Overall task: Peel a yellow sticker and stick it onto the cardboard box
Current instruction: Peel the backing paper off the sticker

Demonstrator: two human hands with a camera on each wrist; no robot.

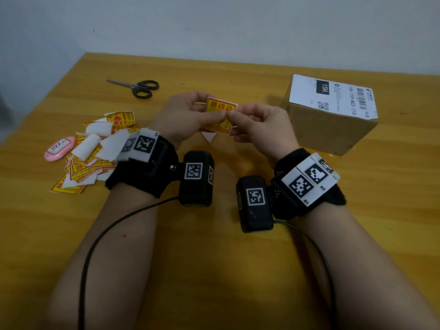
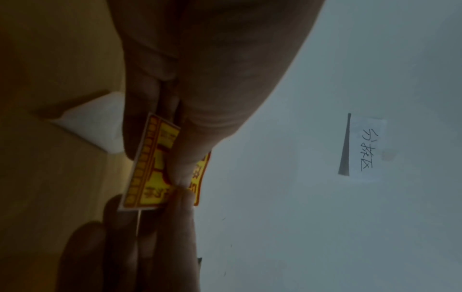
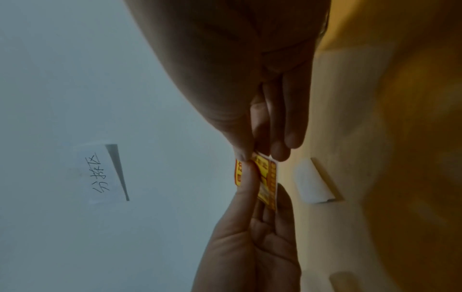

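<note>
Presently yellow sticker (image 1: 220, 114) held above desk (image 1: 214, 270), between both hands, cardboard box (image 1: 332, 120) well apart to right. Likely thin, limp, prone to curl; best taken at corner edge. Left hand (image 1: 183, 117) pinches sticker's left side; right hand (image 1: 259, 125) pinches its right edge, thumb tips nearly meeting. Wrists raised, palms facing inward.

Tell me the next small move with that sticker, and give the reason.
Probably pull the pinched edge apart so the yellow sticker lifts off its backing. Both the left hand and right hand pinch it above the table, thumbs meeting at one edge, and the cardboard box off to the right bears no yellow sticker yet.
</note>
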